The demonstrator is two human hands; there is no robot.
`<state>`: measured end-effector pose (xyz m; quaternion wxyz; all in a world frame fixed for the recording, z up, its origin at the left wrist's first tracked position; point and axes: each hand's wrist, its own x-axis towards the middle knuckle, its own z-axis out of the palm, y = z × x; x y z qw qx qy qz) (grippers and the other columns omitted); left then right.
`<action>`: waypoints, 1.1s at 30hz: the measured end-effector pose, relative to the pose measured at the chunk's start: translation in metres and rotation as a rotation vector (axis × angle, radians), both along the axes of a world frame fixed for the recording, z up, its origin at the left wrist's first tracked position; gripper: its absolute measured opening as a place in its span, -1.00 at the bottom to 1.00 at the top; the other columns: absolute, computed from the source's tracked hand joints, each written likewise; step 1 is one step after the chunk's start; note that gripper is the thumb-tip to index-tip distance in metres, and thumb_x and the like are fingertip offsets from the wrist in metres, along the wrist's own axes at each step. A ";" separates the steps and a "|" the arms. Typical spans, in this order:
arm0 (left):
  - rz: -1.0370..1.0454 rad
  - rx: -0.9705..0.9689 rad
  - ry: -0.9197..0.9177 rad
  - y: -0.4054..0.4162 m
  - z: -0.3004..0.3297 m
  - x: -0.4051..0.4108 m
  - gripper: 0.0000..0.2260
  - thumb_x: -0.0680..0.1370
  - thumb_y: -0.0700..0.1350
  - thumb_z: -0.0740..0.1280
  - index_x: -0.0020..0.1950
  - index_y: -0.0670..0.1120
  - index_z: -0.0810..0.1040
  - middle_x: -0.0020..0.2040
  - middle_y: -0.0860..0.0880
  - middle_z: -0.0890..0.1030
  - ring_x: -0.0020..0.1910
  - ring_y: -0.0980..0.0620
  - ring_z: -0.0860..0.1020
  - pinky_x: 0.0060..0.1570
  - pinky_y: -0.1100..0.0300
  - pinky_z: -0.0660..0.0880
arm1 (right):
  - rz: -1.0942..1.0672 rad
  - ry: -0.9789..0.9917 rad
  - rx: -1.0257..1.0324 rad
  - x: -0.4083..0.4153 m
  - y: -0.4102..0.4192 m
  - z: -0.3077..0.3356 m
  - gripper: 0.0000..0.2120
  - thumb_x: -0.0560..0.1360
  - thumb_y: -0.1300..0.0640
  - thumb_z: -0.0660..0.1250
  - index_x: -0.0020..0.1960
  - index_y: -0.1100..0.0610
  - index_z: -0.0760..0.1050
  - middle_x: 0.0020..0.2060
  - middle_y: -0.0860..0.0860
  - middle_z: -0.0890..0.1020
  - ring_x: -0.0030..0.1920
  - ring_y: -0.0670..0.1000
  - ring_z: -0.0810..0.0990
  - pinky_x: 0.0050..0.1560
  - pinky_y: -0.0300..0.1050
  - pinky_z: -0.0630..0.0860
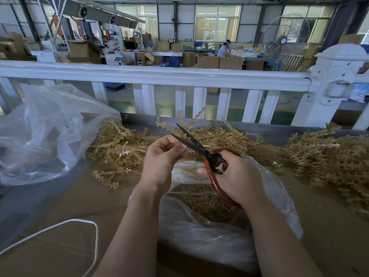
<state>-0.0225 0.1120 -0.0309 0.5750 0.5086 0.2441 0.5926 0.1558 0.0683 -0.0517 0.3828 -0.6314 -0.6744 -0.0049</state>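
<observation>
Gripping one pair of red-handled scissors (201, 150), blades parted, the right hand (237, 176) curls its fingers round the handles while the left hand (161, 156) pinches one tan plastic sprig (191, 120) between the blades, above one clear bag (209, 232), with a second clear bag (50, 126) at left on the table (69, 206).

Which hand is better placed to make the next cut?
Right. The right hand grips the scissors, blades open; the left hand only pinches the tan sprig at the blades.
</observation>
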 end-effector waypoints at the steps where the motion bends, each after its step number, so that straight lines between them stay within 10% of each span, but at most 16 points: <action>1: -0.003 0.009 0.009 0.000 0.000 0.000 -0.76 0.54 -0.43 0.27 -0.23 -0.16 0.56 -0.30 0.01 0.65 -0.25 0.12 0.61 -0.14 0.31 0.55 | -0.002 -0.002 0.001 0.000 0.000 0.000 -0.28 0.23 -0.68 0.06 -0.03 -0.13 0.56 -0.39 -0.36 0.46 -0.32 -0.29 0.48 -0.33 -0.39 0.32; 13: -0.010 0.068 -0.070 0.005 -0.002 -0.001 -0.77 0.42 -0.38 0.35 -0.16 -0.10 0.39 -0.42 0.13 0.53 -0.35 0.18 0.55 -0.14 0.28 0.54 | 0.012 0.015 -0.017 -0.003 -0.004 0.001 -0.58 0.30 -0.46 0.38 -0.36 -0.23 0.25 -0.51 -0.40 0.45 -0.49 -0.28 0.42 -0.41 -0.42 0.37; 33: 0.090 0.047 -0.072 0.005 0.002 0.000 -0.71 0.46 -0.52 0.31 -0.08 -0.14 0.45 -0.36 0.03 0.59 -0.27 0.08 0.61 -0.11 0.22 0.56 | -0.025 -0.014 0.029 -0.001 -0.003 0.001 -0.42 0.27 -0.60 0.15 -0.15 -0.12 0.54 -0.53 -0.28 0.38 -0.45 -0.31 0.40 -0.40 -0.44 0.20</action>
